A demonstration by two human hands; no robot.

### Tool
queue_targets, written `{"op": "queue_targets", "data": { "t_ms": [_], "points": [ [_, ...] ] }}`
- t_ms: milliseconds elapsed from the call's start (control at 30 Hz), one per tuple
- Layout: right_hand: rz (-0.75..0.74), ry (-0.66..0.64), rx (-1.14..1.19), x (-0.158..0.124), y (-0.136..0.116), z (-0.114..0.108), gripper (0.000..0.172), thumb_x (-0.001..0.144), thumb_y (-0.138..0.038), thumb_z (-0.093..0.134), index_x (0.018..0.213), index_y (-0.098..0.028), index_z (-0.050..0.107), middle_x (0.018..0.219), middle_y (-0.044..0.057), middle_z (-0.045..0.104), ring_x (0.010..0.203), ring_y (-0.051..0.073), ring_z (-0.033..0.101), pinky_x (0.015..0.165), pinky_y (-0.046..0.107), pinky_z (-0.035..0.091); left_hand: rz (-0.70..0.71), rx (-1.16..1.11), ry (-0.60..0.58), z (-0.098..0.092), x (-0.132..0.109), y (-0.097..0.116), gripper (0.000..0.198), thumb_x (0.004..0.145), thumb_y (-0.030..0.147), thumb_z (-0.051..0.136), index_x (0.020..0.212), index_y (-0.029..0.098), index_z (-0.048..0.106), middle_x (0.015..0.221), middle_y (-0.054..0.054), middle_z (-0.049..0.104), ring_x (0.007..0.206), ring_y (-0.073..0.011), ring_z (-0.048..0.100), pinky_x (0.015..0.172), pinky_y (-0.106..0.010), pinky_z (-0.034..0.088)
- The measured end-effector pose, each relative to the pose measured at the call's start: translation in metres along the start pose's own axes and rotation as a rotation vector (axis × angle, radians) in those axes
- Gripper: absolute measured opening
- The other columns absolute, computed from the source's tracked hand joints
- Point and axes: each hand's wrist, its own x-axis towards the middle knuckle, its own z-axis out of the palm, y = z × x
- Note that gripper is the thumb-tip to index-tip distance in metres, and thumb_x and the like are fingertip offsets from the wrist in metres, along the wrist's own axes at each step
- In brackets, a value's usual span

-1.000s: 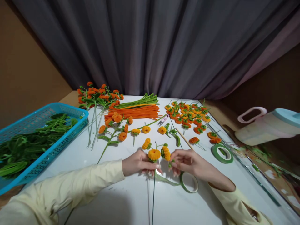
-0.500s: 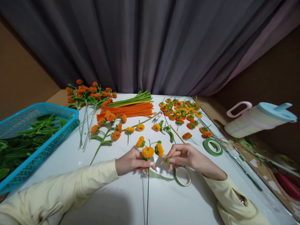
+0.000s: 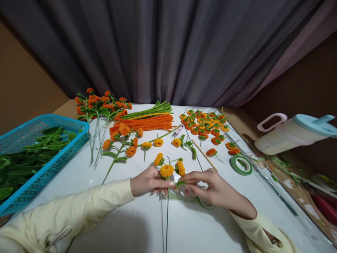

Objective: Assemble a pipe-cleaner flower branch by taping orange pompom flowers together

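Between thumb and fingers, my left hand (image 3: 147,181) pinches the thin wire stem (image 3: 167,218) of a spray with yellow fuzzy flowers (image 3: 166,171) at its top. My right hand (image 3: 214,188) is closed on a small green fuzzy leaf (image 3: 180,184), close beside the stem and my left fingertips. A strip of pale green floral tape (image 3: 173,194) runs from the stem to a tape roll (image 3: 206,203), which lies on the table partly hidden behind my right hand.
A blue basket (image 3: 65,121) of green leaves stands at left. Orange pipe cleaners (image 3: 144,123), an orange flower stem (image 3: 119,151) and many loose flower heads (image 3: 207,124) lie beyond my hands. Small snips (image 3: 178,130), a wooden stick (image 3: 204,154), another tape roll (image 3: 240,165) and a tumbler (image 3: 286,137) are rightward.
My right hand has moved left, bringing the small leaf closer to the stem and covering part of the tape roll. My left hand keeps its pinch on the stem.
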Motion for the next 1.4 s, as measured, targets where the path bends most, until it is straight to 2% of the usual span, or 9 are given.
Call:
{"op": "queue_targets", "data": {
  "t_ms": [100,267,400,500,667,867,1100,1267,1400],
  "points": [
    [-0.067,0.010,-0.146,-0.001,-0.001,0.007,0.022,0.089,-0.028,0.046,0.097,-0.018,0.065,0.074,0.004,0.070,0.060,0.011,0.062,0.057,0.018,0.045,-0.003,0.015,-0.009,-0.001,0.000,-0.001,0.040,0.070,0.047,0.064,0.072,0.007,0.071,0.048,0.000,0.055,0.037,-0.0046,0.036,0.036,-0.020,0.025],
    [-0.178,0.049,-0.301,0.000,0.002,0.019,0.027,0.093,-0.026,0.038,0.097,-0.017,0.063,0.072,0.007,0.067,0.061,0.013,0.060,0.057,0.021,0.042,-0.001,0.057,0.002,-0.001,0.000,-0.003,0.042,0.072,0.047,0.062,0.069,0.006,0.069,0.041,0.002,0.047,0.035,-0.0048,0.034,0.036,-0.020,0.025],
    [-0.138,0.114,-0.327,-0.001,0.004,0.027,0.025,0.092,-0.027,0.039,0.094,-0.016,0.062,0.067,0.006,0.066,0.054,0.012,0.058,0.053,0.020,0.041,-0.013,0.038,0.005,0.000,0.000,-0.001,0.044,0.069,0.049,0.064,0.072,0.006,0.070,0.048,-0.001,0.055,0.036,-0.0044,0.035,0.035,-0.020,0.026],
    [-0.102,0.122,-0.310,-0.003,0.007,0.030,0.022,0.091,-0.026,0.041,0.097,-0.016,0.060,0.067,0.005,0.066,0.051,0.011,0.056,0.050,0.019,0.040,-0.011,0.039,0.007,0.001,0.000,-0.001,0.043,0.069,0.049,0.064,0.070,0.006,0.070,0.044,0.001,0.052,0.035,-0.0046,0.035,0.035,-0.020,0.026],
    [-0.190,0.171,-0.409,-0.004,0.009,0.031,0.020,0.091,-0.019,0.038,0.093,-0.015,0.057,0.065,0.005,0.063,0.049,0.011,0.053,0.049,0.021,0.036,-0.008,0.028,-0.004,0.000,-0.001,0.000,0.043,0.071,0.047,0.062,0.080,0.006,0.071,0.050,0.000,0.055,0.037,-0.0041,0.036,0.036,-0.019,0.027],
    [-0.288,0.184,-0.543,-0.001,0.006,0.034,0.022,0.089,-0.011,0.032,0.085,-0.015,0.053,0.063,0.005,0.059,0.052,0.013,0.051,0.051,0.024,0.036,0.002,0.044,0.008,0.000,0.000,-0.001,0.043,0.071,0.049,0.062,0.065,0.007,0.065,0.048,0.001,0.051,0.036,-0.0044,0.036,0.036,-0.019,0.027],
    [-0.479,0.173,-0.698,0.000,0.005,0.034,0.025,0.088,-0.006,0.029,0.092,-0.013,0.052,0.066,0.007,0.059,0.063,0.016,0.056,0.057,0.026,0.043,0.017,0.065,-0.023,-0.002,0.000,-0.004,0.042,0.076,0.046,0.058,0.054,0.011,0.057,0.041,0.004,0.044,0.035,-0.0047,0.034,0.036,-0.020,0.025],
    [-0.480,0.145,-0.698,0.002,0.003,0.033,0.027,0.087,-0.005,0.028,0.090,-0.012,0.054,0.065,0.007,0.058,0.058,0.015,0.052,0.052,0.025,0.040,0.028,0.109,-0.015,-0.003,0.000,-0.004,0.045,0.078,0.046,0.056,0.049,0.012,0.054,0.038,0.004,0.040,0.035,-0.0047,0.034,0.037,-0.020,0.025],
    [-0.409,0.111,-0.625,0.001,0.003,0.033,0.027,0.084,-0.005,0.028,0.088,-0.013,0.054,0.063,0.005,0.056,0.056,0.015,0.049,0.050,0.025,0.037,0.038,0.164,-0.016,-0.004,0.000,-0.003,0.045,0.079,0.046,0.055,0.052,0.010,0.059,0.037,0.005,0.038,0.034,-0.0048,0.033,0.037,-0.020,0.024]
  ]
}}
